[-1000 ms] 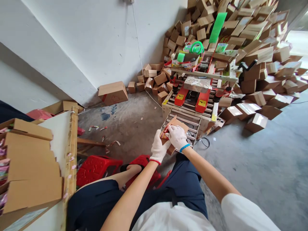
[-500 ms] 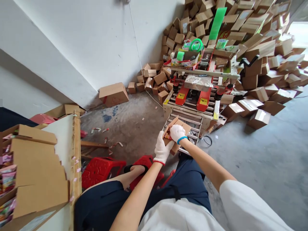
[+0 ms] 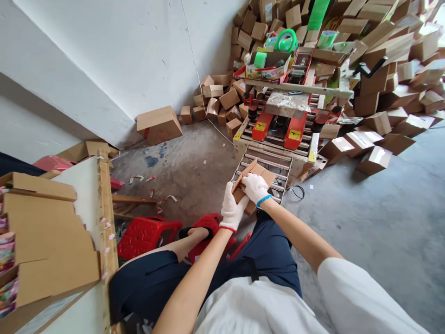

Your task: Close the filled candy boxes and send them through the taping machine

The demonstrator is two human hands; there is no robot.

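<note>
A small open cardboard box [image 3: 264, 172] is held over the near end of a roller conveyor [image 3: 274, 160], its flaps standing up and outward. My left hand [image 3: 232, 208], in a white knit glove with a red cuff, grips the box's left side, thumb up along the wall. Over the opening lies my right hand [image 3: 255, 187], gloved in white with a blue cuff. Its fingers are curled down into the box, and the fingertips and whatever they touch are hidden.
Beyond the rollers stands a carton sealing machine with red guides [image 3: 296, 130] and tape rolls [image 3: 287, 41] on top. Cartons [image 3: 373, 160] are heaped behind it and to the right. At left are red stools [image 3: 148, 236] and a table with an open carton [image 3: 52, 241] of packets.
The red packet seen in the box beside my right hand is now mostly hidden. My right hand has shifted slightly over the opening. The whole view has tilted a little downward.
</note>
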